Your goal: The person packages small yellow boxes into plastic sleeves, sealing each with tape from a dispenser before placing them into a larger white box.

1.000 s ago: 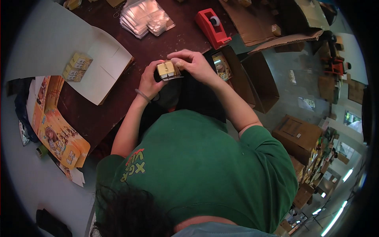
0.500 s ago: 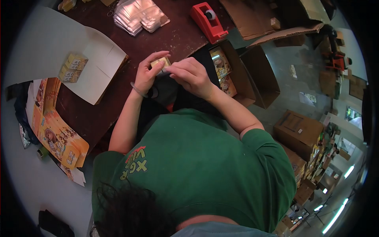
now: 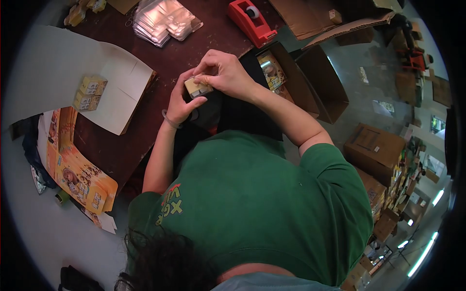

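A small yellow-and-white box [image 3: 194, 88] is held above my lap, close to the table edge. My left hand [image 3: 177, 102] is closed around it, with fingers along the far side and the thumb below. My right hand [image 3: 227, 75] pinches at the upper side of the box, its fingertips pressed together and touching it. Exactly what those fingertips grip, a flap or the box's edge, cannot be made out. Left of my hands, two small printed boxes [image 3: 91, 92] sit on an open white carton [image 3: 119, 87].
A stack of clear plastic sleeves [image 3: 164, 22] lies on the dark red table [image 3: 208, 41]. Beyond my right hand stands a red tape dispenser [image 3: 252, 24]. An open cardboard box [image 3: 318, 87] with printed packages is at my right. An orange printed carton [image 3: 82, 182] lies at the left.
My right hand has moved from the near right of the small box up over its upper side. My left hand has turned the box, with its thumb now lower. The view has shifted slightly.
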The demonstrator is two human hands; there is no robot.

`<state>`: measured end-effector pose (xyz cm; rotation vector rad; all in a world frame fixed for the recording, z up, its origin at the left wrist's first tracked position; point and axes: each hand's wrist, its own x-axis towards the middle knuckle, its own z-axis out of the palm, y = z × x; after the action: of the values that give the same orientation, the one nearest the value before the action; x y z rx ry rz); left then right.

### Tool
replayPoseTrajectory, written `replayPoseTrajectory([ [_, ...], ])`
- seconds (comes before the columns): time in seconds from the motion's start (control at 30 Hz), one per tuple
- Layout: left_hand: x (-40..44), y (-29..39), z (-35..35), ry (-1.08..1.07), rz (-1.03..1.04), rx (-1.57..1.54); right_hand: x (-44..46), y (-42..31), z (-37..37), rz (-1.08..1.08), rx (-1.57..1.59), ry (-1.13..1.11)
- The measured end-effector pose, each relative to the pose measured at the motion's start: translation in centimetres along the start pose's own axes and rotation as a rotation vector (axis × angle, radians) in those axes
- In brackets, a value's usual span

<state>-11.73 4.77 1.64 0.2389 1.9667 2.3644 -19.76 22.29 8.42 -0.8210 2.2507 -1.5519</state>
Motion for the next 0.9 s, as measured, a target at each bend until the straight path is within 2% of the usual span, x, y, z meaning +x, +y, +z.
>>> replayPoseTrajectory([
  [0.07,0.2,0.2,-0.3,-0.002,-0.014,0.164,0.8,1.0,0.2,0.018,0.012,-0.027],
  [0.1,0.1,0.2,-0.5,-0.006,-0.023,0.246,1.6,1.8,0.1,0.195,0.143,-0.127],
  [0.13,-0.1,0.0,-0.4,0.012,-0.036,0.197,2.3,2.3,-0.1,0.37,0.274,-0.226],
  [0.17,0.0,-0.5,-0.2,0.032,-0.038,0.151,2.7,2.5,-0.2,0.415,0.343,-0.245],
  [0.23,0.2,-1.2,0.5,0.09,0.023,0.082,2.0,1.6,-0.5,0.26,0.02,-0.055],
  [0.27,0.2,-1.3,1.4,0.201,0.06,0.159,1.3,0.8,-0.2,0.186,-0.138,0.041],
  [0.3,0.3,-1.5,2.3,0.311,0.099,0.233,0.2,0.1,0.6,0.053,-0.311,0.236],
  [0.33,0.3,-2.3,2.8,0.425,0.166,0.339,-0.9,-0.4,1.3,0.049,-0.317,0.246],
  [0.4,0.6,-2.6,5.5,0.567,0.227,0.169,-2.9,-1.9,2.7,0.102,-0.38,0.234],
  [0.5,-0.5,-2.0,5.9,0.315,0.172,0.293,-2.2,-0.1,1.0,-0.072,-0.465,0.319],
  [0.53,-0.2,-1.0,5.2,0.276,0.117,0.188,-1.8,0.7,0.1,-0.137,-0.471,0.268],
  [0.57,0.6,-0.1,4.4,0.271,-0.005,-0.06,-1.3,1.3,-0.8,-0.209,-0.424,0.22],
  [0.6,2.0,0.2,3.1,0.284,-0.017,0.086,-0.7,1.8,-1.8,-0.281,-0.377,0.173],
  [0.63,3.9,0.9,3.6,0.264,0.028,-0.146,-0.3,2.2,-3.1,-0.33,-0.281,-0.012],
  [0.7,6.5,1.6,2.5,0.033,-0.116,-0.144,0.6,4.0,-3.7,-0.468,-0.29,-0.092],
  [0.73,7.6,1.7,1.9,-0.069,-0.215,-0.131,0.8,4.2,-4.2,-0.484,-0.336,-0.107],
  [0.77,8.5,1.2,1.6,-0.13,-0.188,-0.045,0.6,4.3,-4.8,-0.402,-0.168,-0.107],
  [0.83,9.3,1.6,2.1,-0.069,-0.198,-0.18,0.4,3.7,-6.0,-0.242,0.167,-0.103],
  [0.9,9.5,3.2,2.7,-0.06,-0.246,-0.273,0.9,2.5,-6.6,-0.313,0.289,-0.031],
])
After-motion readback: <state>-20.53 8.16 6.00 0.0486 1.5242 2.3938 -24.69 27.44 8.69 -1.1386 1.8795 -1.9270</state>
